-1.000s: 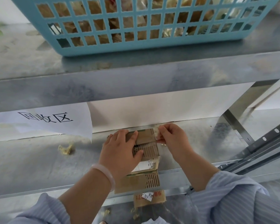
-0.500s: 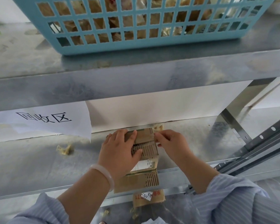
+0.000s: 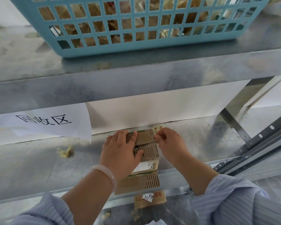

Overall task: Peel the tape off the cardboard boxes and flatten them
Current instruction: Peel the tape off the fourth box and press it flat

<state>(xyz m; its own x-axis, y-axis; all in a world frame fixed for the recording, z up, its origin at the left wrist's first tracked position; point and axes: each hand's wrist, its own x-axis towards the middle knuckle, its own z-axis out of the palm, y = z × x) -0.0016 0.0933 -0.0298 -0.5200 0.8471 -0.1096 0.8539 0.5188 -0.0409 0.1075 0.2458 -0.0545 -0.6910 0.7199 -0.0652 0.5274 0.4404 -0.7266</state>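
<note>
1. Cardboard box: a flattened brown cardboard box (image 3: 146,143) lies on the lower grey metal shelf (image 3: 31,172) at centre view. Its long axis runs away from the person and its near end overhangs the shelf's front lip. Ribbed corrugation shows in two patches. A white printed label (image 3: 144,166) sits on its middle.
2. Far left: a white paper sign (image 3: 44,125) with black handwritten characters hangs below the upper shelf's front face. Its lower right corner curls above the lower shelf.
3. Right of that corner: a small crumpled yellowish tape wad (image 3: 65,151) lies on the shelf, well apart from the box.
4. Left hand (image 3: 120,153): palm down, fingers straight, pressing flat on the box's left half. It grips nothing. A white bangle (image 3: 106,175) is on the wrist, and a pale blue striped sleeve (image 3: 52,210) ends partway along the forearm.
5. Right hand (image 3: 170,143): fingers curled, thumb and forefinger pinching a clear tape strip (image 3: 156,138) at the box's far right edge. The strip is faint and I cannot tell its length.
6. Under the front lip, just right of centre: a second brown cardboard piece (image 3: 150,200) with red print and a white handwritten sticker.
7. Above: a light blue plastic lattice basket (image 3: 136,47) stands on the upper grey metal shelf (image 3: 136,82). Brown scraps show through its holes.
8. Far right: a grey slotted metal rail (image 3: 266,140) runs diagonally.
</note>
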